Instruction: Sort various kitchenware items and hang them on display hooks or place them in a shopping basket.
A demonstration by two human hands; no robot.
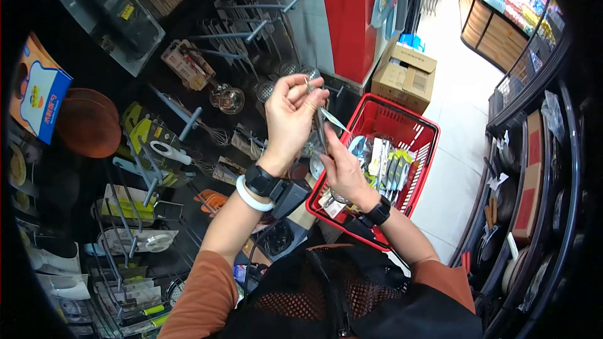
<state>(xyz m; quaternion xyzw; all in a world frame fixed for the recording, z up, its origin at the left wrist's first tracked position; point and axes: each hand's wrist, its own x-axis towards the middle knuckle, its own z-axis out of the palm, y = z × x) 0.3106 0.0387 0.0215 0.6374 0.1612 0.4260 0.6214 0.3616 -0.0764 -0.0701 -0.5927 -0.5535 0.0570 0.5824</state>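
Note:
Both hands are raised in front of me, on a slim grey metal utensil [321, 130] with a pale, pointed flat piece [335, 120] beside it, perhaps a tag. Its exact kind does not show. My left hand [291, 113] pinches the upper end between thumb and fingers. Lower down, my right hand [344, 166] is closed around the other end, its thumb along the shaft. Below and beyond the right hand stands a red shopping basket [429, 127] holding several packaged kitchen tools [391, 166].
To the left, wall hooks [188, 124] stick out, hung with whisks [217, 136], ladles and packaged utensils. A cardboard box [405, 78] stands behind the basket. On the right, a curved black shelf [568, 169] holds pans. A tiled aisle [449, 169] runs between.

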